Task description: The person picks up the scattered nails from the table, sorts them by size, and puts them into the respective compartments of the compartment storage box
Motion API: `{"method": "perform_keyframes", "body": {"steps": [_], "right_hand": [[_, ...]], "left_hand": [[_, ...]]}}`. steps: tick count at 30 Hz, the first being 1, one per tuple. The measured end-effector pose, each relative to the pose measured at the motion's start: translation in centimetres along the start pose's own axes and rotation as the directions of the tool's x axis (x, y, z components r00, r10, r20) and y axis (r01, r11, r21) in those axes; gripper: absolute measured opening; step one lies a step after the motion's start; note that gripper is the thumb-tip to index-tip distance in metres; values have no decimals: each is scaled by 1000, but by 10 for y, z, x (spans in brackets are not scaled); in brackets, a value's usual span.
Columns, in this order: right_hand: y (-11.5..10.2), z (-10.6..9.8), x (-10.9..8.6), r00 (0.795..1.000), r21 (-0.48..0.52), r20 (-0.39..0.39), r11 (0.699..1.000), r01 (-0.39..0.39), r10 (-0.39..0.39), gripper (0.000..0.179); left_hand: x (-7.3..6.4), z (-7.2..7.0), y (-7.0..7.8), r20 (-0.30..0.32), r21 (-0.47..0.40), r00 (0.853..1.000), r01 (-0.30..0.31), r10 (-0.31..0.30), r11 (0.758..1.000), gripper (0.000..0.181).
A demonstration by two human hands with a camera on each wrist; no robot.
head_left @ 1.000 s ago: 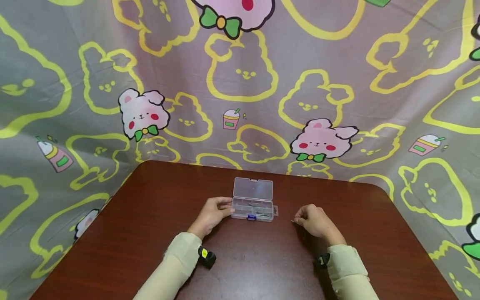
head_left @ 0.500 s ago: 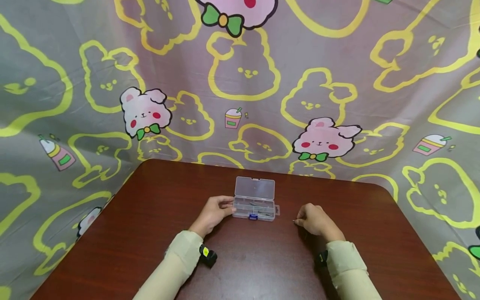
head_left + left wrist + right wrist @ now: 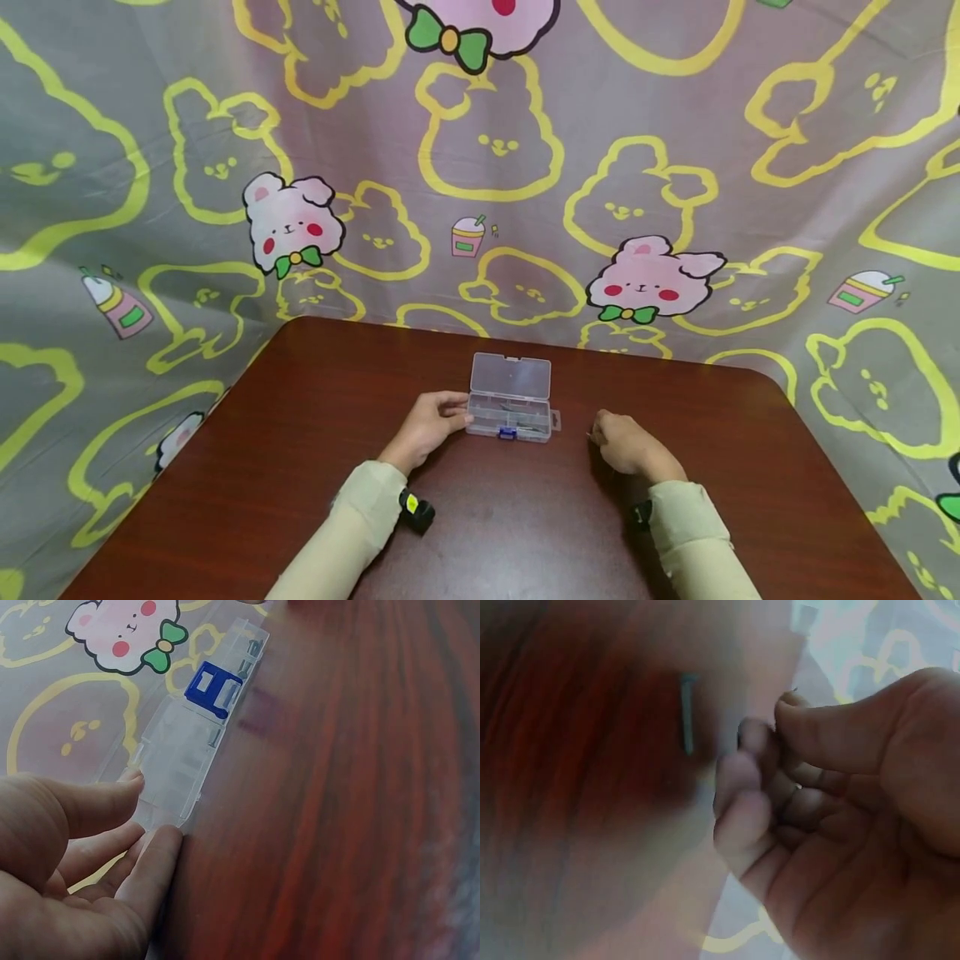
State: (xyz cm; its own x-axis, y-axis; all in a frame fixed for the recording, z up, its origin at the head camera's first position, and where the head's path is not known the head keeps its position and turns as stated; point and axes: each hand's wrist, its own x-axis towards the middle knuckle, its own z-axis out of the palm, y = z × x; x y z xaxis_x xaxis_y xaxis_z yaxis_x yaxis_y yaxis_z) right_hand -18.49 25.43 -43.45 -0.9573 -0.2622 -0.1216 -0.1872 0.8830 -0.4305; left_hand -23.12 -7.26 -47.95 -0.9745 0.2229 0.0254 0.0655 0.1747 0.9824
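Note:
A clear plastic compartment box (image 3: 508, 414) stands on the table with its lid raised and a blue latch (image 3: 214, 690) on its front. Several thin metal pieces, apparently screws, lie inside. My left hand (image 3: 426, 431) grips the box's left end between thumb and fingers. To the right of the box, low over the table, is my right hand (image 3: 628, 446), its fingers curled and the thumb close to them. A single screw (image 3: 688, 712) shows on the table beside the right fingertips, apart from them in the right wrist view. Blur hides whether the fingertips pinch anything.
The brown wooden table (image 3: 480, 517) reaches back to a patterned curtain (image 3: 510, 167) that hangs behind it and along both sides. A hanging tab (image 3: 556, 420) juts from the box's right end. Each wrist wears a black camera.
My right hand has tipped its fingers downward near the same spot; the small metal tip that stuck out of them shows less. The left hand keeps its grip on the box. The head view shifted slightly.

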Motion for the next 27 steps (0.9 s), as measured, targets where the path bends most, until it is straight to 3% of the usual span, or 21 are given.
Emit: {"method": "perform_keyframes", "body": {"steps": [5,10,27], "right_hand": [[1,-3,0,995,142,-102,990,14,0,16],[1,-4,2,983,213,-184,976,32,8,12],[-34,1,25,975,246,-224,967,65,-8,12]], "left_hand": [[0,0,-1,-4,-1,1000,-1,1,1000,38],[1,0,-2,-3,8,1000,-8,8,1000,38],[1,2,-2,-12,12,1000,8,-8,1000,39]]}}
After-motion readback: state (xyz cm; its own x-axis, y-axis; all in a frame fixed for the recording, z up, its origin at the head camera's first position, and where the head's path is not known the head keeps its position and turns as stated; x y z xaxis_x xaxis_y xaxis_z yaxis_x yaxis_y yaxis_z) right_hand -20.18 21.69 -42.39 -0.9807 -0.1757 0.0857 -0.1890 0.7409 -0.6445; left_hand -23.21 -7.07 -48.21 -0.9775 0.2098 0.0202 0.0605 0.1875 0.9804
